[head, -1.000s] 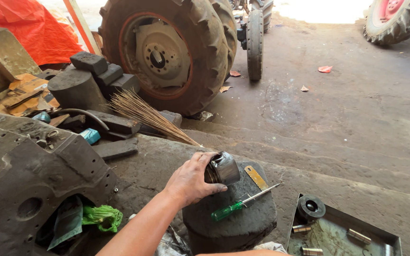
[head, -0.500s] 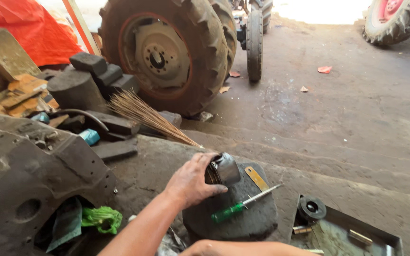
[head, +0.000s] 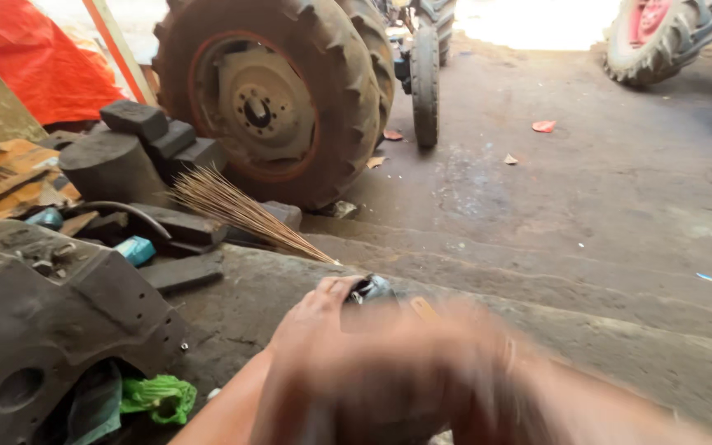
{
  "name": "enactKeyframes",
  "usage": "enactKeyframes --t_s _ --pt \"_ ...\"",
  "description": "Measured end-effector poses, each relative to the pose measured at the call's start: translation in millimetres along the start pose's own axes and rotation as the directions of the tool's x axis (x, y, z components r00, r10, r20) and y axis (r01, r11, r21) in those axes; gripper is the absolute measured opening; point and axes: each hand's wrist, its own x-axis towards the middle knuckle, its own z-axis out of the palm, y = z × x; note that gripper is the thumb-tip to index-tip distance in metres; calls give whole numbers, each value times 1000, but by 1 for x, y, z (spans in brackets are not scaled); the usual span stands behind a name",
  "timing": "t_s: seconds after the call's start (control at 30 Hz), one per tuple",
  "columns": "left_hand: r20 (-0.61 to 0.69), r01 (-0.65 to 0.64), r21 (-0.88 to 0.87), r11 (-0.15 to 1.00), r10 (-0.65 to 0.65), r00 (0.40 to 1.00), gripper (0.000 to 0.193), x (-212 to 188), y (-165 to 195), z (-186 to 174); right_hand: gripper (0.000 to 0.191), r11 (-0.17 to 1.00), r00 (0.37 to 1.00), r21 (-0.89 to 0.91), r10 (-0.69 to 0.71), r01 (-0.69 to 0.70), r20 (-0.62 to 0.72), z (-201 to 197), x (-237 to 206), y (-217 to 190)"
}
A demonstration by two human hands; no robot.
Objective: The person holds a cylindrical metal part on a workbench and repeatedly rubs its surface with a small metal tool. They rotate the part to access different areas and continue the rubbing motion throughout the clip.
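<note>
Green rag point(head: 158, 397), red tarp point(head: 30, 62), dark grey metal part point(head: 370, 290)

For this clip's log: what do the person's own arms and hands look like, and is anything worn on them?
Both are bare: no gloves, no sleeves, no watch or rings that show. The left hand and its forearm are fairly sharp, coming up from the lower edge. The right hand is a wide motion-blurred smear across the foreground, so its fingers and any fine marks cannot be made out.

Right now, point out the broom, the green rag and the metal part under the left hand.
broom point(head: 241, 210): head view, middle of the straw bristles.
green rag point(head: 158, 397): head view, centre of the crumpled cloth.
metal part point(head: 370, 288): head view, shiny top edge showing past the left hand point(head: 311, 317).
</note>
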Motion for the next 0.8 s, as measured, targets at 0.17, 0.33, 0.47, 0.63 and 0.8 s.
enactKeyframes --t_s 0.17,0.33,0.47,0.63,0.8 --pt "-3 -15 3 1000 15 1000 94 -1 2 0 15 922 744 161 381 -353 -549 -48 -4 91" --pt "-45 -48 -22 999 47 998 93 1 0 -4 20 756 532 103 543 -646 -650 -43 -62 218" --pt "-48 -81 -89 993 77 996 92 3 -2 -5 24 717 451 202 604 -667 -657 -48 -80 247" --pt "-53 -45 -29 999 43 998 92 2 -1 -1 26 688 448 466 721 -557 -528 -50 -60 224" --pt "-18 -18 1 1000 18 1000 102 3 1 -3 20 584 468 809 735 -67 -491 -72 -51 164"
